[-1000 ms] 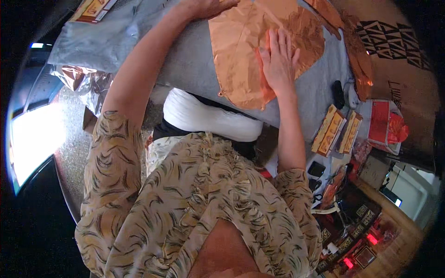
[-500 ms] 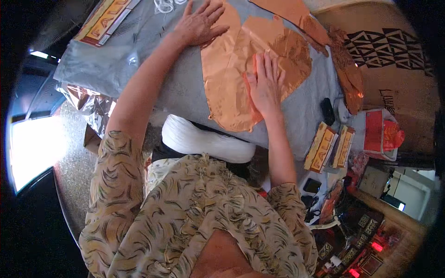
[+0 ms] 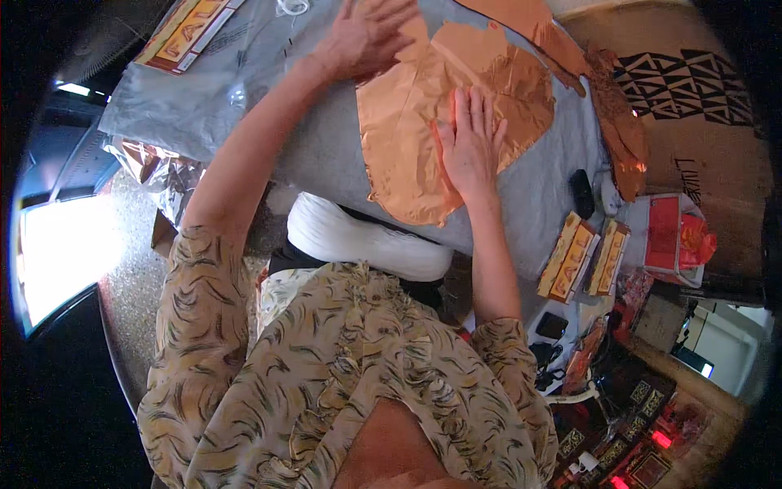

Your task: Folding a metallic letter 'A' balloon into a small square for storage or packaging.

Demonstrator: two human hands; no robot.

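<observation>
Copper foil is being pressed by bench's near edge | hands open | creasing possibly being risked through uneven pressure

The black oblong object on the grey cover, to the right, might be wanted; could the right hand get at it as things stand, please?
Probably yes: the right hand lies open on the copper-coloured foil, and only foil and grey cover seem to lie between it and the black oblong object.

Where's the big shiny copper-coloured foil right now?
In the head view, the copper-coloured foil lies at upper centre on the grey cover, partly under the right hand, with the left hand at its upper-left edge.
</observation>
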